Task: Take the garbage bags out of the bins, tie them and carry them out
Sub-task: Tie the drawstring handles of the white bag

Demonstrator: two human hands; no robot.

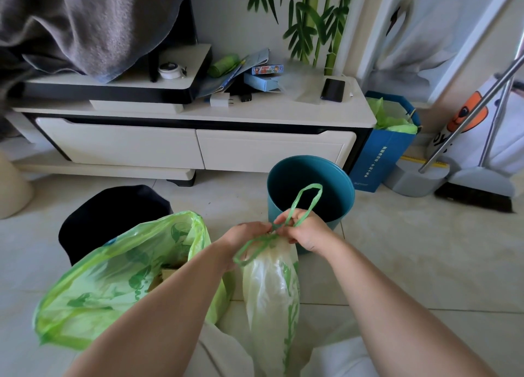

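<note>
A narrow pale green garbage bag [270,291] stands on the floor between my arms, its neck gathered. My left hand [246,235] and my right hand [304,230] both pinch its green drawstring [307,199] at the neck; one loop rises above my right hand, another hangs below my left. A second, wider green garbage bag [113,277] lies open on the floor at the left, with cardboard scraps inside. Behind the bags stand an empty teal bin [340,189] and a black bin [113,212].
A white TV cabinet [198,147] runs along the back, with a phone [333,90], boxes and chargers on top. A blue paper bag [380,155] with green liners stands at its right end. A broom and dustpan [467,183] lean at the right. The floor is tiled.
</note>
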